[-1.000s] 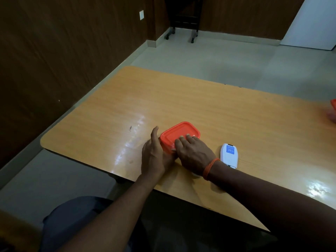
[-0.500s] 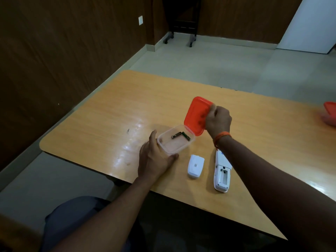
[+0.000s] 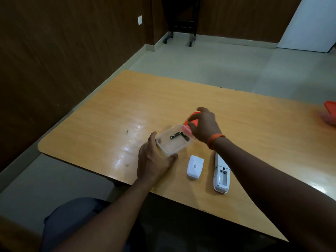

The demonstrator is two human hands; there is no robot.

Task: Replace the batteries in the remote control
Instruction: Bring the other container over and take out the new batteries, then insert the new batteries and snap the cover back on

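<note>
1. a glossy, light orange-brown wooden tabletop [image 3: 254, 124] carries everything; the person sits at its near edge.
2. a small clear plastic rectangular container [image 3: 171, 141] stands open near the middle of the tabletop, with two dark cylindrical batteries [image 3: 180, 135] lying inside it at an angle to each other, their ends close together.
3. the left hand [image 3: 154, 160] rests on the tabletop against the container's near-left corner, fingers spread, thumb along the near side and the index finger up the left side (steadying it rather than gripping anything).
4. the right hand [image 3: 204, 126] hovers just beyond the container's far-right corner, fingers curled over an orange-red plastic lid [image 3: 189, 125]; the lid sits low beside the container's rim, mostly hidden under the hand, and i cannot tell whether the fingers pinch it or only touch it.
5. an orange thread band [image 3: 215, 140] circles the right wrist.
6. a white plastic remote control [image 3: 221, 176] lies back-up near the tabletop's near edge, partly under the right forearm, its battery compartment open and empty.
7. the white rounded battery cover [image 3: 195, 167] lies just beside the remote, to its left, apart from it.
</note>
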